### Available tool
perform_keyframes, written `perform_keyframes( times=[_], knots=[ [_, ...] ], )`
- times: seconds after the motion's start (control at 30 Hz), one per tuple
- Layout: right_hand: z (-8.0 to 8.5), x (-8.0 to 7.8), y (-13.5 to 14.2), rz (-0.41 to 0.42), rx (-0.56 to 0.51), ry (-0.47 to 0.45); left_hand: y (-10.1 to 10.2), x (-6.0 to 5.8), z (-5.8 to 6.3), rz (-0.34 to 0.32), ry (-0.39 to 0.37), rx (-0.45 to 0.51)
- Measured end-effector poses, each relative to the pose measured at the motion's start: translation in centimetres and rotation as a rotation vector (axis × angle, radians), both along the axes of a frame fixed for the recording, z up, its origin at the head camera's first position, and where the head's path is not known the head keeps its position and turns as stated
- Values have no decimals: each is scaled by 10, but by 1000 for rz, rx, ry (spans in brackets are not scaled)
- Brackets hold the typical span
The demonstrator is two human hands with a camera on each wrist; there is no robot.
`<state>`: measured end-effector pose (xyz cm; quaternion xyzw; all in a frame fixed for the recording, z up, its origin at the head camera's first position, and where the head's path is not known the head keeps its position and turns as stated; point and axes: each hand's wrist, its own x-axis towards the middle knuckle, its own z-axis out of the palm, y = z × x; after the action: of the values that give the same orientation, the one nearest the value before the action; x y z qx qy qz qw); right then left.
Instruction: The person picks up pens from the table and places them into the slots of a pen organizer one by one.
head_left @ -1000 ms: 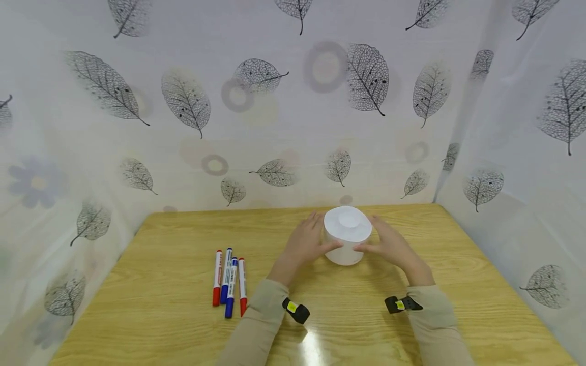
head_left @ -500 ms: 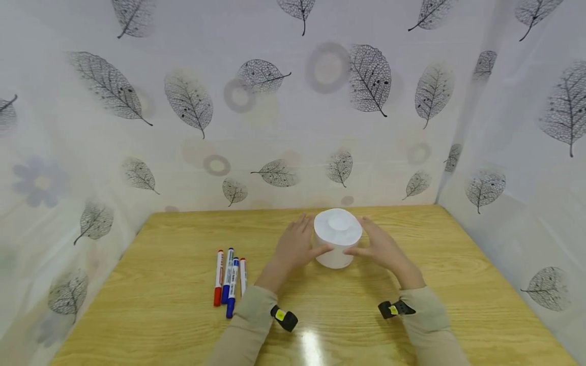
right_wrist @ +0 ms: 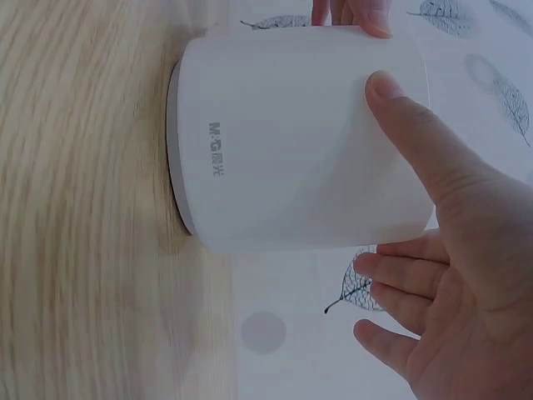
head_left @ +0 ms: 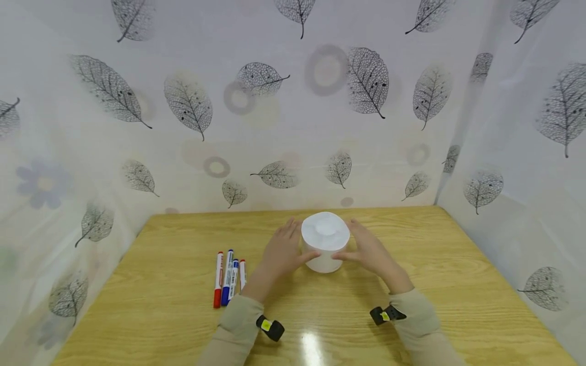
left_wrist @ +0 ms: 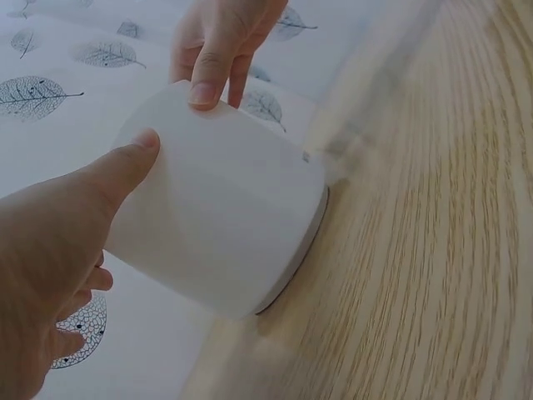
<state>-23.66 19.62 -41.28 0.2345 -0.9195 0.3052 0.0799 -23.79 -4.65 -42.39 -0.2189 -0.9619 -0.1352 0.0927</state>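
A white round pen holder [head_left: 325, 260] stands upright towards the back of the table, its open top showing a round inner part. My left hand [head_left: 283, 251] grips its left side and my right hand [head_left: 372, 251] its right side, thumbs on the near wall. In the left wrist view the plain side of the pen holder [left_wrist: 216, 200] shows, its base close on the wood. The right wrist view shows grey M&G lettering on the pen holder [right_wrist: 291, 142], near its grey base. Both hands' fingers reach round to the far side, partly hidden behind it.
Left of my left hand lie several capped markers, among them a red marker [head_left: 217, 279] and a blue marker [head_left: 227, 277]; the sleeve overlaps the nearest ends. A leaf-patterned sheet [head_left: 284, 127] closes off the back and sides of the wooden table [head_left: 458, 305].
Both hands have moved the pen holder left and slightly towards me, closer to the markers. My left sleeve now covers more of the marker ends.
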Motion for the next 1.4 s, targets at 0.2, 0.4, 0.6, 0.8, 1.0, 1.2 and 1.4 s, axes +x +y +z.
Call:
perform_keyframes(
  times=[0.2, 0.4, 0.6, 0.8, 1.0, 1.2, 1.4],
  knots=[
    [1, 3, -12, 26, 0, 18, -12, 7, -1, 25, -7, -18],
    [-2, 8, -23, 37, 17, 41, -24, 19, 2, 32, -13, -20],
    [-2, 15, -32, 37, 1, 43, -33, 26, 2, 43, -22, -15],
    [-2, 20, -39, 40, 3, 75, -41, 32, 4, 48, -42, 21],
    [-3, 24, -42, 39, 14, 100, -46, 37, 4, 41, -21, 10],
    [-4, 29, -46, 47, 13, 122, -50, 45, 9, 45, -15, 16],
    [-5, 32, -48, 57, 16, 143, -53, 51, 12, 59, -6, -9]
  ],
)
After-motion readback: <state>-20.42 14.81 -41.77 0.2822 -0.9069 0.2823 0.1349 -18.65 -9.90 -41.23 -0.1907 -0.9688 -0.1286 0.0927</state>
